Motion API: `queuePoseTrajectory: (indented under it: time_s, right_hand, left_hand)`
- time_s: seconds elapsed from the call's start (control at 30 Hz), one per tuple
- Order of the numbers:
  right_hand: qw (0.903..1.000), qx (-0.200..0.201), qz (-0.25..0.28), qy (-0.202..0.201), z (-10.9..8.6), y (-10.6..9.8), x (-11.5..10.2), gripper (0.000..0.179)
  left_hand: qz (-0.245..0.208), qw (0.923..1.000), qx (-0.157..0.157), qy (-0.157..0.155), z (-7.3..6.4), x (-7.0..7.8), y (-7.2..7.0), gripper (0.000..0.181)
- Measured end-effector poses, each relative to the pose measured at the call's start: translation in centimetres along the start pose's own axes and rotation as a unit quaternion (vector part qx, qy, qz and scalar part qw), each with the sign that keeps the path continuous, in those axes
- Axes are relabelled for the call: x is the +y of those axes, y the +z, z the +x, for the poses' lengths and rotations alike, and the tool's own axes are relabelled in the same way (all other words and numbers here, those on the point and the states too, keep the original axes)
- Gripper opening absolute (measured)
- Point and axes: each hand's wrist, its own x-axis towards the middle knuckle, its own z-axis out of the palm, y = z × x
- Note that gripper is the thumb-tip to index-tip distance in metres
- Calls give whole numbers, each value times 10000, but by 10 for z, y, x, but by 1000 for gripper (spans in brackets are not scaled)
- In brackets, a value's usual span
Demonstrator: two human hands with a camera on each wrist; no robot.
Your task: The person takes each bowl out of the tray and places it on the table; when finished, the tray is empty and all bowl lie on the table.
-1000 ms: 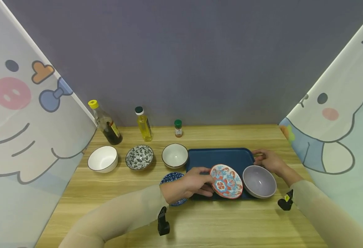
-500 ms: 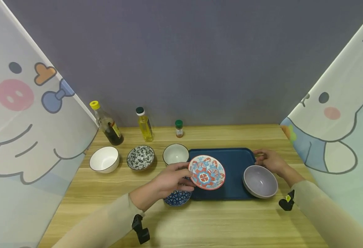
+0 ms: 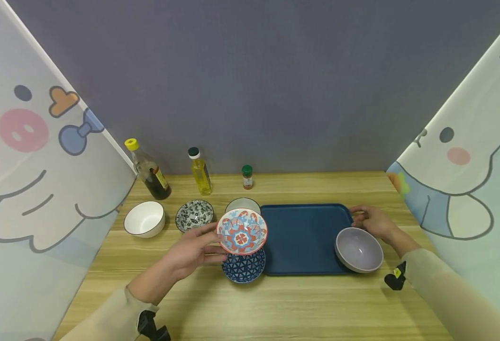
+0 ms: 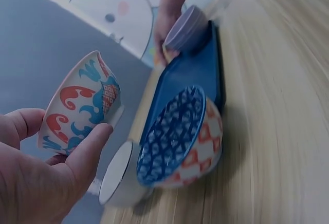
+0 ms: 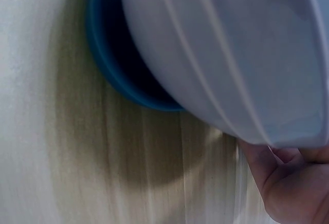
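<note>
My left hand [image 3: 194, 253] pinches a red, white and blue patterned bowl [image 3: 242, 232] between thumb and fingers, off the table. In the head view this bowl overlaps a blue patterned bowl [image 3: 243, 269] and part of a white bowl [image 3: 243, 204]. The left wrist view shows its painted outside [image 4: 85, 100], apart from the blue bowl [image 4: 172, 136]. My right hand [image 3: 373, 221] lies at the right end of the dark blue tray [image 3: 305, 237], fingers loosely bent by its far corner. Beside it sits a lavender bowl [image 3: 359, 250], which hides some fingers in the right wrist view.
On the left stand a white bowl [image 3: 144, 219] and a black-and-white floral bowl [image 3: 194, 214]. Behind them are a dark sauce bottle [image 3: 151, 175], an oil bottle [image 3: 200, 174] and a green-capped jar [image 3: 247, 177]. A grey wall [image 3: 250, 94] closes the back.
My left hand has carried the red patterned bowl leftward from over the tray to above the blue patterned bowl. The right hand and lavender bowl have stayed in place.
</note>
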Motion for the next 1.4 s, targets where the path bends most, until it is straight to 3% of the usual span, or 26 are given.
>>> queuePoseTrajectory:
  time_s: [0.2,0.47,0.73,1.0,1.4]
  right_hand:
    - [10000,18,-2,7,0,1,0,50]
    - [10000,21,42,-12,2,-1,-1,51]
    - [10000,11,-2,-49,4,0,-1,51]
    - [10000,10,-6,5,2,-3,-2,51]
    - [10000,-29,-43,31,2,-1,0,52]
  left_hand:
    - [-96,9998,136,123,-15,-1,-27,72]
    - [-177,9976,662,30,-27,-13,-60,75]
    - [-127,9987,491,22,-42,-38,-96,74]
    - [-477,9976,478,-174,-44,-60,-106,76]
    - [-509,9976,336,-322,-46,-78,-111,79]
